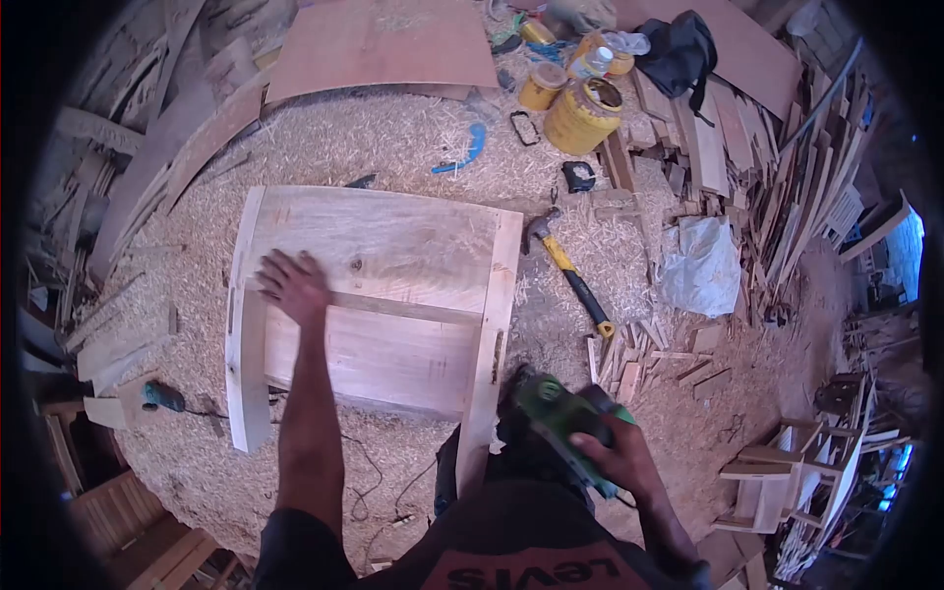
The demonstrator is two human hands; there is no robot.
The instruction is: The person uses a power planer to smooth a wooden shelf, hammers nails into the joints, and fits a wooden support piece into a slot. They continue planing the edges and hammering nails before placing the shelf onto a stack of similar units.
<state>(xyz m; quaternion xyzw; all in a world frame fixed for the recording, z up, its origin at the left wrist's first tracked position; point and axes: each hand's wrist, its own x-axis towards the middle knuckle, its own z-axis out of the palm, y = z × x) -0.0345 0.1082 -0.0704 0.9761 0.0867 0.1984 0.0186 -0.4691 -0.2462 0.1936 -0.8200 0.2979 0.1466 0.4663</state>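
A pale wooden frame (500, 285) with two broad panels lies on the shavings in front of me. My left hand (295, 283) rests on it near the left side, fingers spread over the upper panel (393, 231), slightly blurred. My right hand (619, 454) is wrapped round the handle of a green electric planer (553, 411). The planer is just right of the frame's right-hand post, close to my legs, and its underside is hidden. To the right of the frame lies a hammer (570, 270) with a yellow and black handle.
Wood shavings cover the floor. Yellow tubs (582, 116), a tape measure (578, 177) and a blue curved tool (474, 147) lie beyond the frame. Stacked boards (777, 147) line the right, near a white sack (700, 265). Cords (366, 472) trail near my legs; another power tool (163, 395) is at left.
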